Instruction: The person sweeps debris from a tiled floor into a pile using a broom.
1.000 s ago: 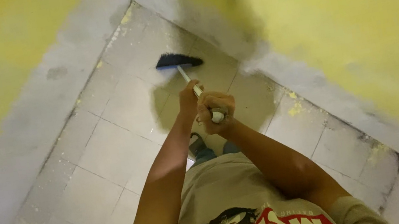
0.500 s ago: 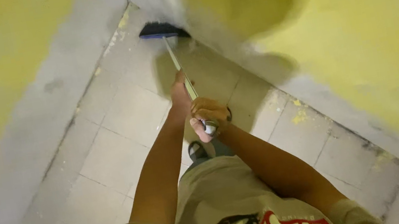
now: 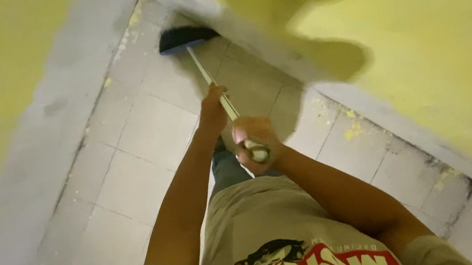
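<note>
I hold a long-handled broom (image 3: 207,73) with both hands. Its dark brush head (image 3: 187,36) rests on the tiled floor far ahead, near the corner where the two walls meet. My left hand (image 3: 213,112) grips the pale handle lower down, arm stretched forward. My right hand (image 3: 254,145) is closed around the top end of the handle, close to my body. Below them I see my own beige shirt and a dark trouser leg.
Grey floor tiles (image 3: 138,163) run in a narrow strip between two yellow walls (image 3: 439,38) with grey bases. Yellow paint flecks (image 3: 352,130) dot the tiles at right. My shadow falls on the right wall.
The broom head has moved forward, away from me, toward the far corner. My arms have stretched out with it.
</note>
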